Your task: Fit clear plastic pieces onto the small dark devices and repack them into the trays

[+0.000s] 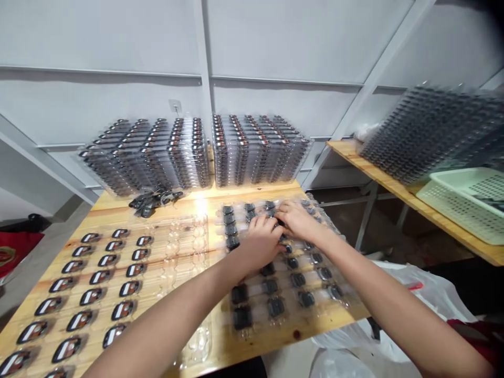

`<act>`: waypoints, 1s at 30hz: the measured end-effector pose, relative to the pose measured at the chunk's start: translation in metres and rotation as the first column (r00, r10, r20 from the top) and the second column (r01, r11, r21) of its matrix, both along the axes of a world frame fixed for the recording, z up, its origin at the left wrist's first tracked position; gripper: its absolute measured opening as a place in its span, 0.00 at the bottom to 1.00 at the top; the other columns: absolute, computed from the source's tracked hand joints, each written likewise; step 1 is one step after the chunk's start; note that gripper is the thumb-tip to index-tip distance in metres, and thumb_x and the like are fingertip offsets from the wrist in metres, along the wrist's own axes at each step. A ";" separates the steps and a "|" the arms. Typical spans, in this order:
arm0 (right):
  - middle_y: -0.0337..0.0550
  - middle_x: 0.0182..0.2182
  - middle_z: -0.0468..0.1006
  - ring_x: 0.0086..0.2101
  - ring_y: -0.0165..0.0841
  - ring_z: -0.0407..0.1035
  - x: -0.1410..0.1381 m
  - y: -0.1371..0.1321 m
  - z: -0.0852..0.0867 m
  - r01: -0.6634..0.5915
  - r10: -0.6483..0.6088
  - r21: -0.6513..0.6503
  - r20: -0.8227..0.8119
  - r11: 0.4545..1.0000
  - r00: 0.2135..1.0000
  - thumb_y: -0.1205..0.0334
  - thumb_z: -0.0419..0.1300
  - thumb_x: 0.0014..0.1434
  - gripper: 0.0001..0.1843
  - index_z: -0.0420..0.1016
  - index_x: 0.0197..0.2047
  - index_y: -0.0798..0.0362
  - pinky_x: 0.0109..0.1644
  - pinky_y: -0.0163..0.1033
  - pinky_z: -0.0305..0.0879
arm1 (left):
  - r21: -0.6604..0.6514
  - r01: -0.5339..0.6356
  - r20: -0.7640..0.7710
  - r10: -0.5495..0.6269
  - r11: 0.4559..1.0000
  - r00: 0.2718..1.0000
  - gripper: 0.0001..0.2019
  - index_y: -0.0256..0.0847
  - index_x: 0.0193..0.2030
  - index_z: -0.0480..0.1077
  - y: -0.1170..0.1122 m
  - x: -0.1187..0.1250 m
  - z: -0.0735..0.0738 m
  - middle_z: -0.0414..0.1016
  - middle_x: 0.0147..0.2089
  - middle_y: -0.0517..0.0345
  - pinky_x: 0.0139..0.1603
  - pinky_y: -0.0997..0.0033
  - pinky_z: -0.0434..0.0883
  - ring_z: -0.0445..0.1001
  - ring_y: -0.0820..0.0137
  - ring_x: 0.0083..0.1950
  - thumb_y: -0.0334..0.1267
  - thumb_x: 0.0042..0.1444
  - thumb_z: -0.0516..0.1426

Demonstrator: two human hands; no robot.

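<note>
Right of centre on the wooden table (271, 341): a clear blister tray (258, 311), pockets filled with small black parts (241, 317). Both hands palm down on its far rows, side by side and touching: left hand (254, 239) with fingers bent onto the middle pockets, right hand (297, 220) just beyond, toward the tray's far edge. Cannot tell whether either pinches a part or only presses.

Judged from this: best to press straight down with the fingertips, one pocket at a time, holding the thin tray flat so the seated parts nearer the table edge are not jolted loose.

To the left, a second clear tray (185, 236) holding oval red-and-white pieces (90, 296), right columns unfilled. Behind, a loose pile of dark pieces (153, 199) and stacked filled trays (157, 152) against the wall. Upper right, another stack (433, 131) and a white basket (464, 202).
</note>
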State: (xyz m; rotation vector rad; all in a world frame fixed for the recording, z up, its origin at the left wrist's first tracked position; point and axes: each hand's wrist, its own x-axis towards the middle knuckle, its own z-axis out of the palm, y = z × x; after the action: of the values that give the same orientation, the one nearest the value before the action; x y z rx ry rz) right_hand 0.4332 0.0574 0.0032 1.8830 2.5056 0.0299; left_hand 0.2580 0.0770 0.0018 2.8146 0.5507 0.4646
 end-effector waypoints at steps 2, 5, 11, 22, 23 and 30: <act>0.49 0.37 0.68 0.44 0.40 0.56 -0.001 -0.003 -0.001 0.050 -0.050 -0.002 0.000 0.999 0.999 0.61 0.58 0.53 0.11 0.74 0.37 0.58 0.46 0.39 0.49 | 0.038 0.011 -0.016 -0.011 0.999 1.000 0.18 0.36 0.45 0.65 0.001 0.003 -0.005 0.64 0.51 0.47 0.56 0.52 0.56 0.57 0.55 0.55 0.43 0.49 0.58; 0.47 0.37 0.69 0.44 0.38 0.57 -0.003 -0.004 -0.002 0.108 -0.108 -0.013 -0.018 0.994 0.994 0.62 0.56 0.55 0.09 0.75 0.38 0.54 0.44 0.39 0.49 | 0.060 0.012 -0.023 -0.010 0.998 1.000 0.19 0.36 0.45 0.65 0.002 0.006 -0.009 0.65 0.51 0.48 0.56 0.50 0.55 0.57 0.54 0.54 0.46 0.51 0.57; 0.47 0.36 0.72 0.40 0.38 0.62 -0.006 -0.005 -0.009 0.078 -0.077 0.024 -0.039 0.997 0.996 0.69 0.54 0.51 0.10 0.75 0.36 0.56 0.42 0.39 0.52 | -0.012 -0.023 -0.117 0.022 1.000 0.993 0.21 0.35 0.48 0.64 -0.001 0.009 -0.006 0.63 0.53 0.46 0.57 0.44 0.51 0.56 0.50 0.56 0.50 0.54 0.51; 0.47 0.35 0.73 0.37 0.39 0.66 -0.036 -0.005 0.005 -0.060 0.128 0.377 -0.158 0.924 0.979 0.55 0.50 0.56 0.14 0.72 0.37 0.52 0.42 0.43 0.61 | 0.037 -0.049 0.272 0.037 0.998 0.962 0.22 0.36 0.42 0.69 -0.058 -0.105 0.032 0.66 0.49 0.48 0.59 0.49 0.52 0.55 0.53 0.57 0.54 0.55 0.48; 0.46 0.35 0.73 0.38 0.38 0.66 -0.060 -0.002 0.013 -0.076 0.156 0.382 -0.184 0.921 0.971 0.53 0.50 0.57 0.15 0.72 0.38 0.52 0.42 0.43 0.61 | -0.018 -0.044 0.299 0.048 0.999 0.953 0.22 0.35 0.42 0.68 -0.067 -0.127 0.035 0.66 0.49 0.49 0.59 0.51 0.53 0.55 0.54 0.57 0.53 0.55 0.49; 0.44 0.40 0.73 0.42 0.33 0.65 -0.265 0.062 0.016 -0.144 0.183 0.131 -0.366 0.981 0.913 0.64 0.56 0.54 0.11 0.72 0.42 0.56 0.49 0.36 0.56 | -0.329 -0.065 0.353 0.186 0.942 0.917 0.12 0.36 0.45 0.65 -0.101 -0.256 0.032 0.67 0.47 0.49 0.62 0.58 0.55 0.59 0.64 0.56 0.39 0.56 0.52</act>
State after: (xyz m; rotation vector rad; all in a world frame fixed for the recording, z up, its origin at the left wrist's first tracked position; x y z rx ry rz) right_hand 0.1681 0.1190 0.0194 1.8602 2.9624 -0.2313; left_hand 0.0018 -0.0236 0.0336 2.3150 0.6577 0.8458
